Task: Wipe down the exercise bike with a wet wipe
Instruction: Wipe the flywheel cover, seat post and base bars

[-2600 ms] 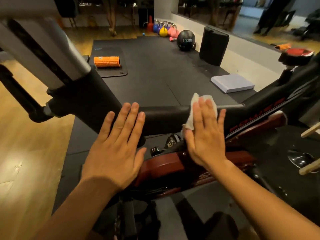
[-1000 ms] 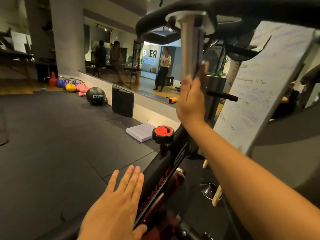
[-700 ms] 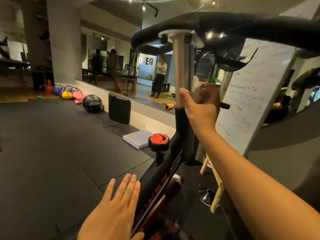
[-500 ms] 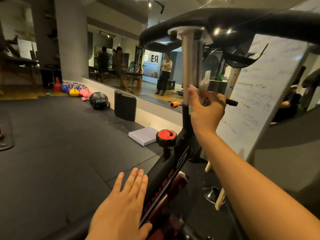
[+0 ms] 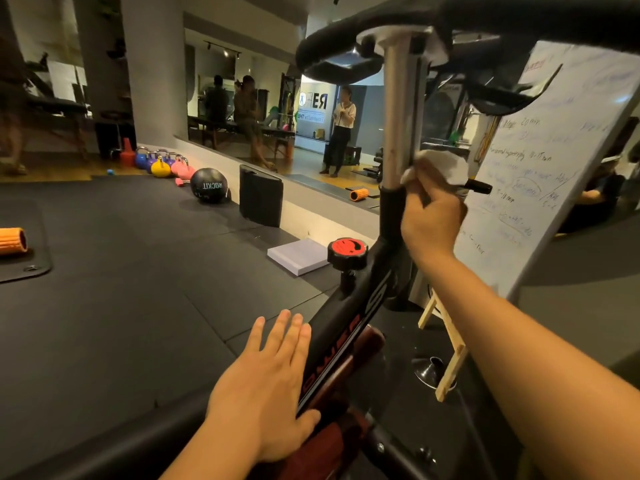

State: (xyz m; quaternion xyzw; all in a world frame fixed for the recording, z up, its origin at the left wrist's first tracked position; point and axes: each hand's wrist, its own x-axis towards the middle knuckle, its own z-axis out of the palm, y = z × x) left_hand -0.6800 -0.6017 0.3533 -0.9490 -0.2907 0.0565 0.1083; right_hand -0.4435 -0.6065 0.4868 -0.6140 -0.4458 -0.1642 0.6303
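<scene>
The exercise bike's black frame (image 5: 349, 327) slopes up from the bottom centre to a silver handlebar post (image 5: 398, 109) under the black handlebars (image 5: 485, 15). My right hand (image 5: 431, 220) grips a crumpled white wet wipe (image 5: 440, 166) against the right side of the post, just above the black collar. My left hand (image 5: 266, 389) lies flat with fingers spread against the left side of the lower frame, holding nothing. A red-topped adjustment knob (image 5: 347, 252) stands on the frame between my hands.
A whiteboard (image 5: 554, 161) on a wooden easel leans close behind the bike on the right. A white pad (image 5: 298, 259), a black block (image 5: 260, 195), a medicine ball (image 5: 209, 185) and several kettlebells (image 5: 161, 164) line the mirrored wall. An orange foam roller (image 5: 12, 240) lies at the far left.
My right hand has slid down the silver post with the wipe, from high up near the handlebars to just above the collar. My left hand stays flat on the frame.
</scene>
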